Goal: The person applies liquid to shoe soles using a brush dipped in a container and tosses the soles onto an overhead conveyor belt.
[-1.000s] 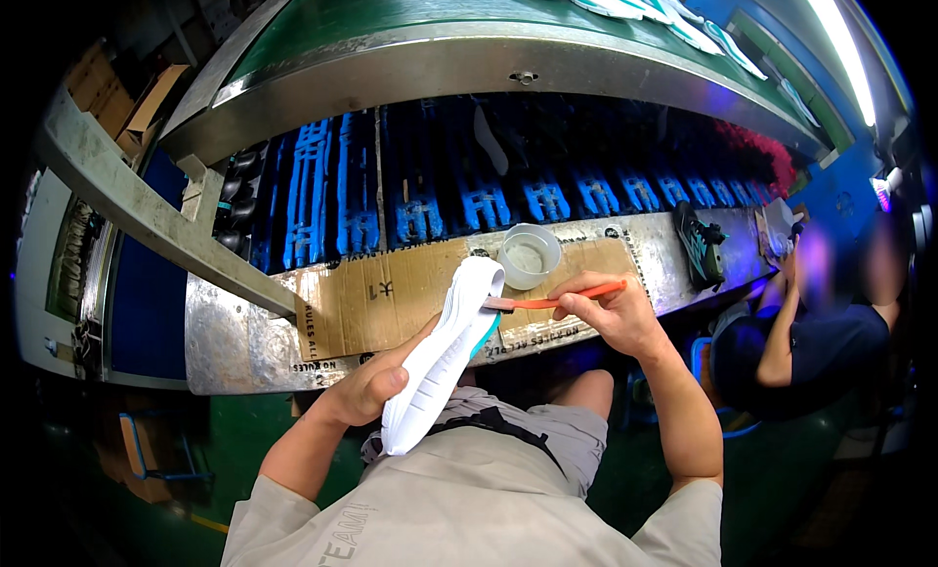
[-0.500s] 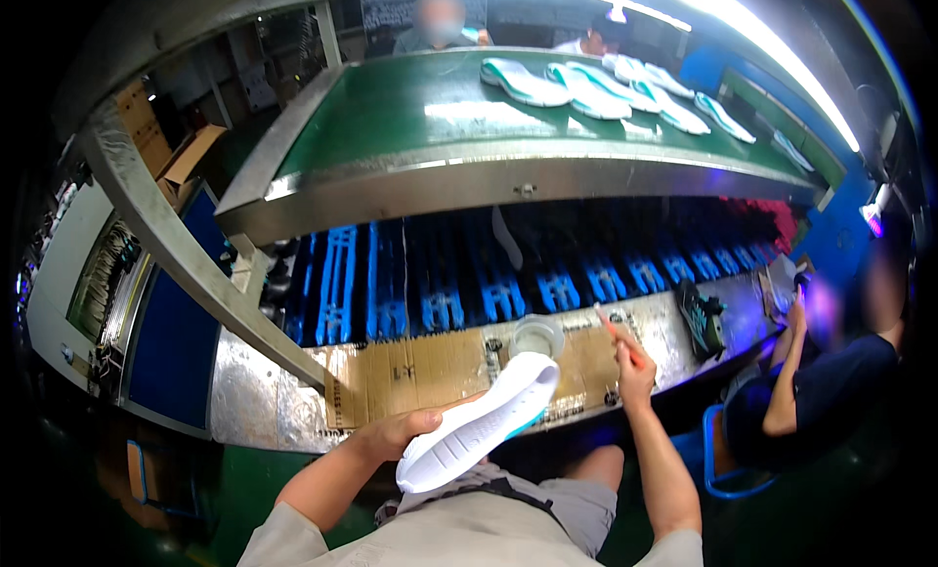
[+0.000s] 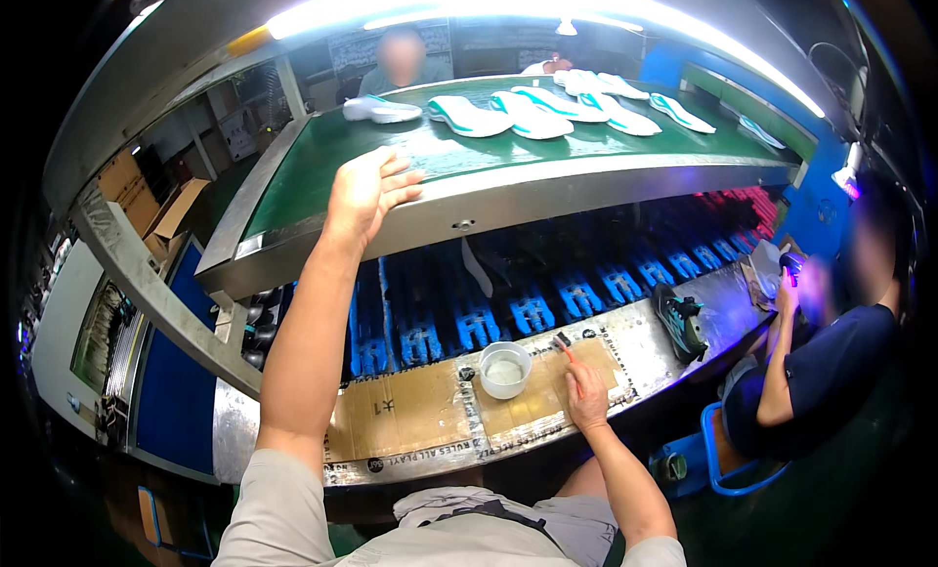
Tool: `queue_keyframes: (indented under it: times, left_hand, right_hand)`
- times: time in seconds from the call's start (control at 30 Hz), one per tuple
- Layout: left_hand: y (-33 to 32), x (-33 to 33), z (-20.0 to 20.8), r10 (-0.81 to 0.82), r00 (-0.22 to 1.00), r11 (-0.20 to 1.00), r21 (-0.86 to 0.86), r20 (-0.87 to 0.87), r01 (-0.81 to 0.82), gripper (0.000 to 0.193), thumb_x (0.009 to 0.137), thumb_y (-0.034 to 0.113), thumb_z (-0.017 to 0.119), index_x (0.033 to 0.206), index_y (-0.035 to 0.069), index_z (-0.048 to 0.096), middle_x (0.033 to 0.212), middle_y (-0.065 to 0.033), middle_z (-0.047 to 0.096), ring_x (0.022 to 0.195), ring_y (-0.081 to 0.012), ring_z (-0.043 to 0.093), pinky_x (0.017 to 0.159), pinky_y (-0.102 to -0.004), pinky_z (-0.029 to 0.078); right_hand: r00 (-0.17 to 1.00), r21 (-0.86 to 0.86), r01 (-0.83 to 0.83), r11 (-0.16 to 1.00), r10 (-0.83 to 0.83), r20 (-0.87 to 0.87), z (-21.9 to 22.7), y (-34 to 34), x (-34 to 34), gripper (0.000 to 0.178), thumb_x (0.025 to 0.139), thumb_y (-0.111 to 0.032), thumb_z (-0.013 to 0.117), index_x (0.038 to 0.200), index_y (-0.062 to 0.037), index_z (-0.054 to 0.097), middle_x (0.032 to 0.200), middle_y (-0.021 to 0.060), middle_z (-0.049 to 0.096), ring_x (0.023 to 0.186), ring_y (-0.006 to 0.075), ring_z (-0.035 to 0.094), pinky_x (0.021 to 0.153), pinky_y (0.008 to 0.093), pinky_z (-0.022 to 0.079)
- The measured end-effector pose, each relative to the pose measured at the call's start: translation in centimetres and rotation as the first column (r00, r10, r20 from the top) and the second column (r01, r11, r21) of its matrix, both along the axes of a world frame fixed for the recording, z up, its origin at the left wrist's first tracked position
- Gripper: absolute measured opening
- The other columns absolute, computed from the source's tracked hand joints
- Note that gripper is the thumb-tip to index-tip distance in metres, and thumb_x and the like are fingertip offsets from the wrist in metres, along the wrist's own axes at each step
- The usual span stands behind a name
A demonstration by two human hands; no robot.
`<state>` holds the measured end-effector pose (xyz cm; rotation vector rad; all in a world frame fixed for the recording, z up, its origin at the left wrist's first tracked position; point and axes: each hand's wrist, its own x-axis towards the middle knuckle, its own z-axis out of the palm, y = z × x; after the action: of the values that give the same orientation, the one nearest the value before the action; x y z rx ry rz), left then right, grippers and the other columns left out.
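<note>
Soles (image 3: 469, 116), white and curvy, on a glossy green belt (image 3: 305, 168)

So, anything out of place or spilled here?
One mild oddity: a single dark shoe on the metal bench, right of the upright tub. It looks odd because the green belt carries only pale soles. No clear spill or damage visible.
</note>
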<state>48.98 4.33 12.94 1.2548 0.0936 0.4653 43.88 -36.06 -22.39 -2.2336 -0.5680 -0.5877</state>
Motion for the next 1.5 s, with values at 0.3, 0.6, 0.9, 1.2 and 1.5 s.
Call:
queue_keyframes:
  times: [0.3, 0.6, 0.9, 1.2, 1.5]
  left_hand:
    - [-0.8, 1.2, 0.4, 0.188, 0.972, 0.927, 0.353, -0.141, -0.128, 0.062, 0.104, 0.039, 0.064, 0.141, -0.009, 0.054, 0.136, -0.0266, 0.066, 0.105, -0.0288, 0.076, 0.071, -0.0327, 0.056]
    - [-2.2, 1.4, 0.5, 0.378, 0.919, 0.805, 0.53, -0.115, -0.265, 0.047, 0.099, 0.038, 0.068, 0.124, -0.002, 0.067, 0.122, -0.0199, 0.075, 0.093, -0.0204, 0.076, 0.059, -0.0253, 0.049]
    - [-6.4, -3.9, -4.9, 0.186, 0.916, 0.76, 0.539, 0.355, -0.363, 0.021, 0.105, 0.008, 0.059, 0.118, -0.003, 0.072, 0.1, -0.009, 0.076, 0.079, -0.0128, 0.071, 0.068, -0.0263, 0.056]
    - [-8.6, -23.8, -28.6, 0.149, 0.896, 0.781, 0.606, -0.417, 0.152, 0.025, 0.103, 0.013, 0.063, 0.117, -0.003, 0.075, 0.093, -0.0109, 0.079, 0.083, -0.0165, 0.076, 0.075, -0.0288, 0.06]
    - [-9.0, -34.9, -31.4, -0.027, 0.817, 0.937, 0.271, -0.576, 0.222, 0.023, 0.103, 0.008, 0.06, 0.116, -0.004, 0.074, 0.091, -0.007, 0.077, 0.07, -0.0095, 0.066, 0.061, -0.0249, 0.051]
  right_hand:
    - [0.998, 0.016, -0.015, 1.0, 0.016, -0.055, 0.1, 0.2, -0.2, 0.018, 0.096, -0.012, 0.067, 0.114, -0.0075, 0.067, 0.11, 0.0159, 0.069, 0.102, 0.0392, 0.065, 0.09, 0.0495, 0.052]
    - [0.995, 0.078, -0.052, 0.996, 0.059, -0.082, 0.7, 0.2, -0.3, 0.02, 0.095, -0.011, 0.068, 0.115, -0.006, 0.067, 0.112, 0.0171, 0.07, 0.104, 0.0397, 0.064, 0.092, 0.0486, 0.051]
    - [0.979, 0.199, -0.151, 0.968, 0.175, -0.108, 2.5, -0.4, 0.0, 0.04, 0.098, -0.009, 0.064, 0.137, -0.0032, 0.065, 0.109, 0.0166, 0.072, 0.096, 0.038, 0.065, 0.089, 0.0462, 0.051]
    - [0.911, -0.02, -0.403, 0.915, 0.403, 0.082, 7.9, 8.0, -0.6, 0.049, 0.091, -0.012, 0.076, 0.138, -0.0047, 0.065, 0.125, 0.0134, 0.07, 0.119, 0.0351, 0.061, 0.103, 0.0485, 0.047]
    - [0.926, -0.2, -0.378, 0.904, 0.367, -0.09, 9.2, 1.7, -6.6, 0.096, 0.074, -0.021, 0.09, 0.158, -0.0101, 0.045, 0.154, 0.0198, 0.046, 0.146, 0.0423, 0.042, 0.12, 0.0559, 0.036]
